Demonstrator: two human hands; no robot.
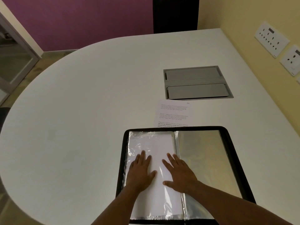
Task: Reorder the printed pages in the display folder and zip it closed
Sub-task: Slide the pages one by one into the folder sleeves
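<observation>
The black zip display folder [230, 153] lies open on the white table, near the front edge. Its left side shows a clear plastic sleeve with a white page [155, 143] inside; the right side shows an empty, shiny sleeve [206, 159]. My left hand [141, 171] rests flat on the left part of the white page with straight fingers. My right hand [180, 172] lies flat on the same page close to the folder's spine. A loose printed page [175, 114] with text lies on the table just beyond the folder's far edge.
A grey recessed cable hatch [194, 82] with two lids sits in the table [81, 111] behind the loose page. White wall sockets [271, 39] are on the yellow wall at right. The table's curved edge runs along the left.
</observation>
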